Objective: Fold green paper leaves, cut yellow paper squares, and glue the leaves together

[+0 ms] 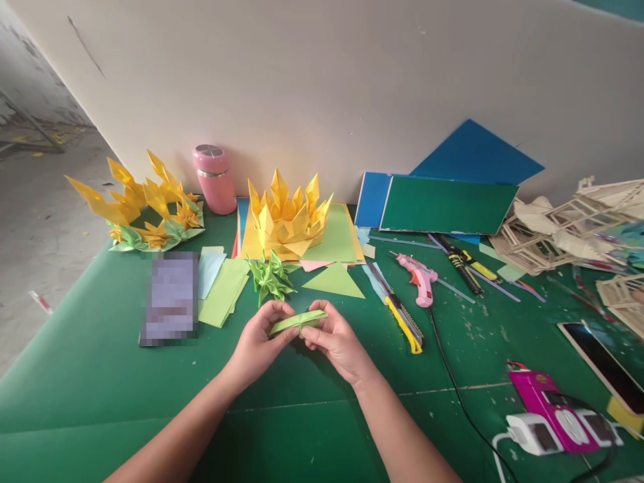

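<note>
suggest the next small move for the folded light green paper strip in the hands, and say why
Probably press the thumbs along the folded light green paper strip to firm its crease: the bare left hand and bare right hand pinch it from opposite ends, with both thumbs close together near its lower edge.

The folded light-green strip (292, 323), the spiky green flower (272, 276) and the yellow crown (282, 235) are creased, matt paper. The worktop (115, 389) has a smooth green surface with a soft sheen, scuffed and flecked toward the right. The pink flask (219, 191) looks glossy with a shiny metallic band, the pink glue gun (418, 275) is smooth plastic, and the latticed model (548, 231) looks like pale, bare wood.
</note>
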Motion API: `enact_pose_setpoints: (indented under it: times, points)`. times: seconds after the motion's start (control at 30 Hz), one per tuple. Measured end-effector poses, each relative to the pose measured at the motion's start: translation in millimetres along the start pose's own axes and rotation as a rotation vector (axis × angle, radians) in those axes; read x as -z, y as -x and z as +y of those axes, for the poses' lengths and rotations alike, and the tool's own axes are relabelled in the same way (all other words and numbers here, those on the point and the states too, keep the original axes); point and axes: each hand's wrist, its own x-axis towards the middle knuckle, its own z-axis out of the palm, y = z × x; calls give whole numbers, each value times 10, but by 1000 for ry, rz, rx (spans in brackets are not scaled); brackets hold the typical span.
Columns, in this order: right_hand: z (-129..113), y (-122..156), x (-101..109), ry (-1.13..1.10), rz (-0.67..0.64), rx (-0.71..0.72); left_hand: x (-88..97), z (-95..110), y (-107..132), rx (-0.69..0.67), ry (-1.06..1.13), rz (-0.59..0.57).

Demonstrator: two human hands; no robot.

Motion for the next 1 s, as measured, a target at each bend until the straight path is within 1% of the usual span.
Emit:
enact_pose_setpoints:
  times: [0.17,0.3,0.37,0.53,0.67,0.73,0.83,1.0]
  points:
    - [39,-31,-5,85,45,125,6,33,-16,46,59,-13]
    - [61,-40,3,216,79,252,2,36,-23,65,57,27]
    - [64,-37,8,330,105,341,1,35,-27,70,63,52]
    - [53,-16,8,648,186,632,-10,25,-38,73,83,127]
    - [46,-4,6,771,190,782,-29,28,-35,100,112,177]
    - [46,-2,8,804,180,815,-39,37,-28,136,130,175]
    - [51,-3,15,831,178,822,-50,52,-10,172,129,176]
    - [72,-24,43,847,246,821,-48,81,21,172,82,175]
